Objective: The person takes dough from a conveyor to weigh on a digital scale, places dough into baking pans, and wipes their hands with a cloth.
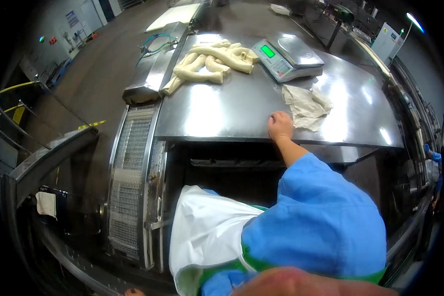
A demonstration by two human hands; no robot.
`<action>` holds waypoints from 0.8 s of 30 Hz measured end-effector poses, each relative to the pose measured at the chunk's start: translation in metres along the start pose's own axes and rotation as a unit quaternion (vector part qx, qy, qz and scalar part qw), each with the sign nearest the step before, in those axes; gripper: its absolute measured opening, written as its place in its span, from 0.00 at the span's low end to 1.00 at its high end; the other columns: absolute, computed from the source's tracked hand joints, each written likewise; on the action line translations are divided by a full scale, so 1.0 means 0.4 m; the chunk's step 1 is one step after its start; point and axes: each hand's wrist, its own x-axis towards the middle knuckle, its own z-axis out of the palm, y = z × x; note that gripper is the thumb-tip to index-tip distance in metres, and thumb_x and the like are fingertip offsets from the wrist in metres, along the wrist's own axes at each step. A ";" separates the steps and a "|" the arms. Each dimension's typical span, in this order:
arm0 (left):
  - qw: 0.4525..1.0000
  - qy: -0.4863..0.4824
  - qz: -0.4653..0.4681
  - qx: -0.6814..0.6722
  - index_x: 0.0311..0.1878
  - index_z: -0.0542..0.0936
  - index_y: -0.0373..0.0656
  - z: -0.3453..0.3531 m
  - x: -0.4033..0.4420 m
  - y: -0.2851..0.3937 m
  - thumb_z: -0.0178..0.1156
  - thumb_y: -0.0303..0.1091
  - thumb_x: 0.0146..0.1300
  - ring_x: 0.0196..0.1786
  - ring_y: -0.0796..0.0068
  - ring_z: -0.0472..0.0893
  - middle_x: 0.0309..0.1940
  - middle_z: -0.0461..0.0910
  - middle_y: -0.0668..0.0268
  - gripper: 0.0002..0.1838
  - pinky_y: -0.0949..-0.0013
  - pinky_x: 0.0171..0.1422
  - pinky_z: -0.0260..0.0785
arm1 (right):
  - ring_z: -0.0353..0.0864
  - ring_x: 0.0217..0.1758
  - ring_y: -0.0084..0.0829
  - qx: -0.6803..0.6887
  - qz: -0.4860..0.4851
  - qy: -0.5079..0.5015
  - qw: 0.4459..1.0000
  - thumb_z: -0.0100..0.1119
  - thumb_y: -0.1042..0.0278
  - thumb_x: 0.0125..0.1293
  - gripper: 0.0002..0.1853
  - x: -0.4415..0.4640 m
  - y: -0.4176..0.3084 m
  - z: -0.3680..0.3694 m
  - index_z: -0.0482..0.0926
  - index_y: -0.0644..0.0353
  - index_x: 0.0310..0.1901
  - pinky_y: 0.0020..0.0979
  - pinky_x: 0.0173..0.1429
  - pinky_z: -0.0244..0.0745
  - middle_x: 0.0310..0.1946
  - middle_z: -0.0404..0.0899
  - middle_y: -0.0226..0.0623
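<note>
My right hand (280, 125) rests closed near the front edge of the steel table (222, 111), its fingers curled under, with nothing seen in it. Just to its right lies a crumpled beige cloth (308, 106). Behind the cloth stands a digital scale (288, 58) with a lit green display and a bare metal pan. Several long pale dough pieces (202, 75) are heaped at the table's back left. At the bottom edge of the view shows a small bit of skin, likely my left hand (134, 292); its fingers cannot be made out.
A metal mesh conveyor (133, 177) runs along the table's left side. Behind it is a steel machine part with blue hoses (158, 44) and a pale belt (175, 17). Metal railings (34, 111) stand at left. Another person's blue sleeve (435, 157) shows at far right.
</note>
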 end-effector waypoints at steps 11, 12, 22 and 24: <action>0.999 -0.021 -0.037 0.016 0.46 0.86 0.54 0.047 0.003 -0.011 0.56 0.55 0.57 0.68 0.49 0.65 0.50 0.83 0.65 0.21 0.52 0.73 0.54 | 0.75 0.53 0.38 0.008 -0.026 0.020 0.999 0.59 0.63 0.57 0.08 -0.001 -0.006 -0.010 0.82 0.51 0.38 0.40 0.57 0.69 0.44 0.80 0.31; 0.999 -0.027 -0.038 0.019 0.46 0.86 0.53 0.043 0.003 -0.009 0.56 0.55 0.57 0.68 0.49 0.64 0.51 0.82 0.65 0.21 0.52 0.73 0.54 | 0.75 0.53 0.37 0.005 -0.025 0.022 0.999 0.59 0.63 0.57 0.08 -0.001 -0.008 -0.011 0.82 0.51 0.38 0.40 0.57 0.69 0.44 0.80 0.31; 0.997 0.025 -0.040 -0.057 0.43 0.87 0.53 0.120 0.020 -0.035 0.59 0.52 0.55 0.68 0.50 0.64 0.47 0.84 0.66 0.19 0.51 0.71 0.57 | 0.74 0.54 0.37 0.002 -0.019 0.015 1.000 0.59 0.63 0.57 0.08 -0.002 -0.005 -0.005 0.82 0.50 0.38 0.40 0.57 0.68 0.45 0.80 0.30; 0.826 0.520 0.184 -0.117 0.42 0.87 0.54 0.198 0.057 -0.062 0.60 0.52 0.54 0.67 0.50 0.65 0.47 0.84 0.66 0.18 0.51 0.70 0.58 | 0.74 0.55 0.37 0.000 -0.018 0.005 1.000 0.58 0.63 0.57 0.08 -0.001 -0.006 -0.007 0.82 0.50 0.39 0.40 0.58 0.68 0.45 0.80 0.30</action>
